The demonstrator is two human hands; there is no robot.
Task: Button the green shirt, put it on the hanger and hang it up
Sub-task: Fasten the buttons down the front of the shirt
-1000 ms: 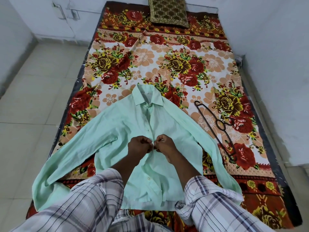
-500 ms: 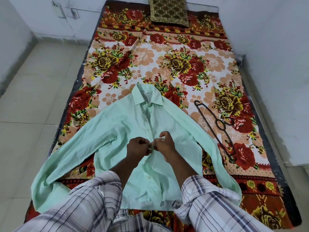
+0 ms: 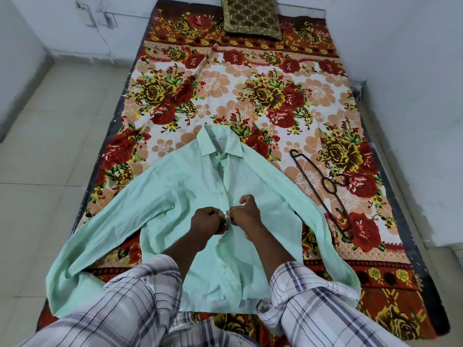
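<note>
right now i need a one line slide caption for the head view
Both hands, left hand and right hand, button a green shirt beside a black hanger.

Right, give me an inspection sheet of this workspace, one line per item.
Surface: floral bedsheet on a bed.
Job's things: green shirt lies flat, collar away, lower buttons undone; black hanger beside it, untouched.
Clutter: patterned cushion at the far end.
Grippers: left hand and right hand both pinch the placket mid-chest.
Cables: nothing seen.
Surroundings: tiled floor, pale walls.
</note>
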